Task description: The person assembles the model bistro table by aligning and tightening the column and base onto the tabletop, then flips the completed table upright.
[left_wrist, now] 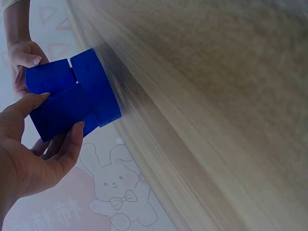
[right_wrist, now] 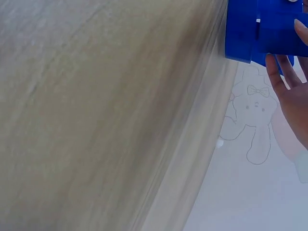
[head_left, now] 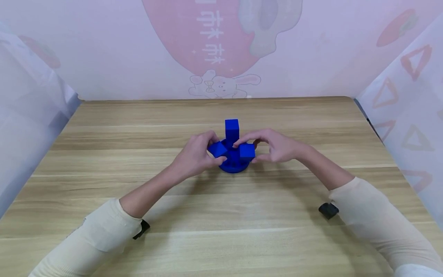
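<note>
A blue round base [head_left: 233, 168] stands on the wooden table, with three blue square-topped blocks rising from it. My left hand [head_left: 195, 156] pinches the left block [head_left: 218, 149] between thumb and fingers. On the other side, my right hand [head_left: 277, 146] grips the right block [head_left: 247, 151], thumb at the near side and a fingertip over the middle. The back block [head_left: 232, 129] stands upright, touched by neither hand. In the left wrist view, the left block [left_wrist: 57, 113] sits against the base [left_wrist: 96, 86]. The right wrist view cuts off part of the right hand [right_wrist: 293, 96].
The wooden table [head_left: 221, 231] spreads around the base. Behind it stands a pale wall [head_left: 114, 50] with printed cartoon figures. White sheets [head_left: 408, 100] hang at both sides. Dark small devices [head_left: 328, 210] show beneath the sleeves.
</note>
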Action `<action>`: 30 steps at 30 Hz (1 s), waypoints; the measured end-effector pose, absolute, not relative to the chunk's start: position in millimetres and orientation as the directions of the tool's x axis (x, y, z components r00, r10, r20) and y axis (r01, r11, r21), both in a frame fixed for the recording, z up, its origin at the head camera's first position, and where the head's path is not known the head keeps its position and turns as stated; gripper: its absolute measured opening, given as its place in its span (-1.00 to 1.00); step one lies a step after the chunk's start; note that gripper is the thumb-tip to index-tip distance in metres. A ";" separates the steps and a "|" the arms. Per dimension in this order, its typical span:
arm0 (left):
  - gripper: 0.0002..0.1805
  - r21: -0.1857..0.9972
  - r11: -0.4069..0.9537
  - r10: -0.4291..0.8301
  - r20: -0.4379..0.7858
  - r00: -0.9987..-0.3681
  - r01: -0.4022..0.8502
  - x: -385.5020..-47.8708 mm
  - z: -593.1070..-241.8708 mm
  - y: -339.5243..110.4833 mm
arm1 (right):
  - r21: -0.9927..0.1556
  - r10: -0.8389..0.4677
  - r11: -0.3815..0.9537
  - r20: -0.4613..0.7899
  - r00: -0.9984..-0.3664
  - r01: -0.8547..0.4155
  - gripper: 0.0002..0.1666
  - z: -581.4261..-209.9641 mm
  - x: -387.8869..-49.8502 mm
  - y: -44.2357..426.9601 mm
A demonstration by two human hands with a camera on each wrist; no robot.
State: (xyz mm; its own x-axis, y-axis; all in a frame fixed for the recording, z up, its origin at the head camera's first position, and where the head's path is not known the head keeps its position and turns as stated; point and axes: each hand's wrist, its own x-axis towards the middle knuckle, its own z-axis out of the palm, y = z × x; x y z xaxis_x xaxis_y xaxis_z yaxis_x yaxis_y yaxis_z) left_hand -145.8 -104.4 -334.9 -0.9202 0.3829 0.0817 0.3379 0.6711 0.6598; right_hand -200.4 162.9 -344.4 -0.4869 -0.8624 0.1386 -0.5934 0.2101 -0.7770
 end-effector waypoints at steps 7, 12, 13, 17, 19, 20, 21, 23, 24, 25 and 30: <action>-0.61 0.664 0.673 0.377 0.071 -0.924 0.326 -145.4 -334.9 -104.3 | -0.768 -0.792 0.280 0.155 -0.591 -0.576 -0.43 -346.8 -201.0 154.9; -0.61 0.660 0.676 0.378 0.071 -0.923 0.328 -145.2 -334.5 -105.0 | -0.740 -0.710 0.335 0.209 -0.672 -0.584 -0.49 -351.4 -198.8 145.0; -0.61 0.659 0.676 0.379 0.073 -0.923 0.330 -145.2 -334.5 -104.9 | -0.733 -0.695 0.346 0.219 -0.685 -0.585 -0.49 -352.7 -198.5 143.3; -0.61 0.653 0.678 0.379 0.083 -0.922 0.337 -145.3 -334.6 -104.4 | -0.705 -0.653 0.377 0.258 -0.712 -0.601 -0.44 -357.0 -198.0 138.6; -0.62 0.651 0.678 0.380 0.087 -0.921 0.341 -145.5 -334.7 -104.4 | -0.696 -0.643 0.386 0.268 -0.718 -0.605 -0.43 -357.5 -197.9 137.7; -0.62 0.652 0.676 0.381 0.088 -0.921 0.342 -145.6 -334.9 -104.5 | -0.695 -0.642 0.386 0.269 -0.718 -0.606 -0.43 -357.6 -197.8 137.7; -0.62 0.654 0.675 0.382 0.088 -0.920 0.342 -145.6 -334.9 -104.6 | -0.697 -0.643 0.386 0.267 -0.718 -0.604 -0.43 -357.2 -197.6 138.0; -0.62 0.659 0.672 0.382 0.083 -0.920 0.338 -145.3 -334.6 -104.8 | -0.704 -0.653 0.382 0.252 -0.714 -0.599 -0.43 -356.7 -197.5 139.4; -0.62 0.660 0.671 0.383 0.081 -0.920 0.337 -145.2 -334.4 -104.9 | -0.709 -0.661 0.378 0.243 -0.710 -0.596 -0.42 -356.3 -197.6 140.5; -0.62 0.662 0.670 0.384 0.078 -0.920 0.336 -145.3 -334.4 -105.2 | -0.714 -0.671 0.373 0.234 -0.704 -0.593 -0.41 -355.7 -197.7 141.7; -0.62 0.666 0.674 0.383 0.056 -0.922 0.321 -145.9 -333.8 -105.8 | -0.744 -0.736 0.320 0.194 -0.648 -0.586 -0.33 -351.2 -199.1 148.3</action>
